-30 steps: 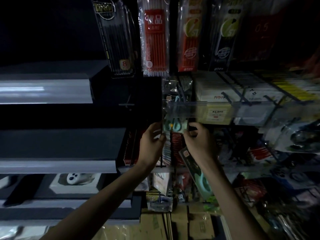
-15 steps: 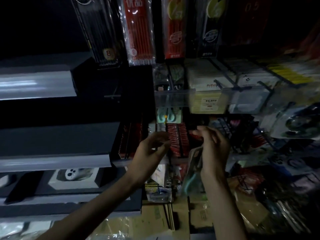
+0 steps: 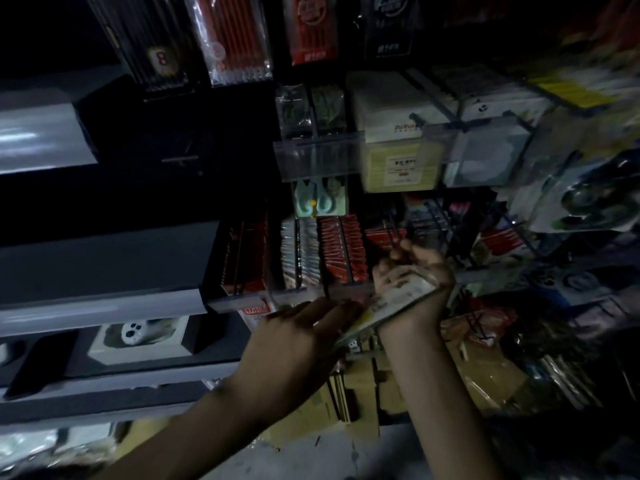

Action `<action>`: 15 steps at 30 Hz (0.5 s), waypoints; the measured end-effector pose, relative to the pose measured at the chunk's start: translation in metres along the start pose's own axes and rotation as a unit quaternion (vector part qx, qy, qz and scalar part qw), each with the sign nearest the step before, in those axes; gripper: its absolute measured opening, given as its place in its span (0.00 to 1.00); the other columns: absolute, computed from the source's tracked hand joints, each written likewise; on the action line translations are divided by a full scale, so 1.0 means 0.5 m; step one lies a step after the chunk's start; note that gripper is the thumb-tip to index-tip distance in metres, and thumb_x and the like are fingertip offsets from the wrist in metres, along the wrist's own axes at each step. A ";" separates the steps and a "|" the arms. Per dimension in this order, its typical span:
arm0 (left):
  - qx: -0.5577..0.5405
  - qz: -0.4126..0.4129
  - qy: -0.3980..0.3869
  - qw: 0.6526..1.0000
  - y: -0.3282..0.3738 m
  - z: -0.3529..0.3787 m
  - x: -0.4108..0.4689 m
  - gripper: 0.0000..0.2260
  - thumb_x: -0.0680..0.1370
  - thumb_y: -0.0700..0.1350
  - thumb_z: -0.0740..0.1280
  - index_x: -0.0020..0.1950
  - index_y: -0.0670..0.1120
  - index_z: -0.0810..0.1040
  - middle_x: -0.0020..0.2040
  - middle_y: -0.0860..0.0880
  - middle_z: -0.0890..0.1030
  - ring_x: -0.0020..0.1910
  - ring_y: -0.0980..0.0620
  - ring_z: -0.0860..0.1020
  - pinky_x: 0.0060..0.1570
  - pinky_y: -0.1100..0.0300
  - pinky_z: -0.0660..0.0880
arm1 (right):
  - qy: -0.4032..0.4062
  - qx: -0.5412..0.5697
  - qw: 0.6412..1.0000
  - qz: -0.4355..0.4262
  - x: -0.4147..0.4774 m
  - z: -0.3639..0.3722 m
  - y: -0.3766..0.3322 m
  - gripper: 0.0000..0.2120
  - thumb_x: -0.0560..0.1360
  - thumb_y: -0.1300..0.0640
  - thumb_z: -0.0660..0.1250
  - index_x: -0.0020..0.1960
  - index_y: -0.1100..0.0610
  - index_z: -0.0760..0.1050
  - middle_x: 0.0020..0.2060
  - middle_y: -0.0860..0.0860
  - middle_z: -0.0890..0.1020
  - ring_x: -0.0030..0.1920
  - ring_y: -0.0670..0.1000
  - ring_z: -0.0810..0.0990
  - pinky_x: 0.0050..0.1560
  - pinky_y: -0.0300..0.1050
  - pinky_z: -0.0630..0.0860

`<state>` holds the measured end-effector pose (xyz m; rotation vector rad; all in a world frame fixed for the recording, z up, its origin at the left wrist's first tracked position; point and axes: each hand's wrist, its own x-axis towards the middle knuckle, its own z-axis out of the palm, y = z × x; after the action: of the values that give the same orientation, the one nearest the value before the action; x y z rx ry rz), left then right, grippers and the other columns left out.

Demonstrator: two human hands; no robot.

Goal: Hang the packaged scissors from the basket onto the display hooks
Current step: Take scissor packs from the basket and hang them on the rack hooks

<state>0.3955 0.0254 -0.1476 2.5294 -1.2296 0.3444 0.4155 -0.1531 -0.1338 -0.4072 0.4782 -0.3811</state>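
A pack of mint-green scissors (image 3: 319, 199) hangs on a display hook under a clear shelf strip (image 3: 318, 157). Below it, my right hand (image 3: 417, 282) holds a flat packaged pair of scissors (image 3: 388, 308), tilted with its lower end down to the left. My left hand (image 3: 298, 344) meets that lower end with its fingertips. Whether it grips the pack I cannot tell, as the frame is dark and blurred. The basket is not in view.
Red and black pen packs (image 3: 235, 39) hang along the top. Grey shelves (image 3: 97, 306) jut out on the left, one bearing a white boxed item (image 3: 138, 337). Red packets (image 3: 341, 251) fill the rack behind my hands. Wire hooks with goods (image 3: 588, 202) crowd the right. Cardboard boxes (image 3: 363, 389) lie below.
Both hands have dropped from the hook, leaving the green scissors pack hanging there. My right hand has turned the other pack flat and my left hand has come to its lower end.
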 end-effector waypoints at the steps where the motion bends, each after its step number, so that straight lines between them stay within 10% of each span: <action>1: -0.017 -0.004 0.006 1.000 -0.004 -0.004 0.001 0.26 0.76 0.51 0.69 0.75 0.56 0.74 0.60 0.57 0.82 0.48 0.54 0.83 0.40 0.59 0.78 | -0.017 -0.005 1.000 -0.003 0.001 -0.001 -0.002 0.09 0.80 0.57 0.60 0.46 0.59 0.77 0.35 0.51 0.80 0.33 0.52 0.83 0.38 0.42 0.79; 5: -0.058 -0.029 0.020 0.998 -0.028 -0.028 0.005 0.25 0.78 0.46 0.75 0.73 0.60 0.75 0.59 0.59 0.82 0.49 0.57 0.83 0.40 0.60 0.80 | -0.118 -0.069 0.990 0.028 0.011 -0.011 -0.019 0.22 0.79 0.49 0.60 0.63 0.65 0.76 0.54 0.60 0.85 0.58 0.62 0.85 0.54 0.50 0.84; 9: -0.212 -0.124 0.049 0.968 -0.037 -0.047 0.007 0.11 0.81 0.45 0.73 0.61 0.58 0.83 0.53 0.62 0.85 0.47 0.62 0.84 0.41 0.62 0.80 | -0.125 -0.159 0.979 0.034 0.012 -0.007 -0.032 0.30 0.82 0.40 0.57 0.68 0.64 0.76 0.61 0.63 0.83 0.60 0.62 0.84 0.59 0.55 0.80; 15: -0.582 -0.313 0.046 0.749 -0.015 -0.051 0.013 0.11 0.78 0.41 0.73 0.61 0.41 0.83 0.55 0.44 0.88 0.55 0.42 0.87 0.55 0.49 0.84 | -0.191 -0.220 0.956 0.030 0.002 0.007 -0.047 0.22 0.76 0.42 0.66 0.60 0.57 0.82 0.51 0.54 0.85 0.51 0.53 0.83 0.49 0.51 0.76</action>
<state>0.4034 0.0349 -0.1231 1.5689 -0.2414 -0.3740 0.4120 -0.1724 -0.1205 -0.8789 0.1914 -0.1264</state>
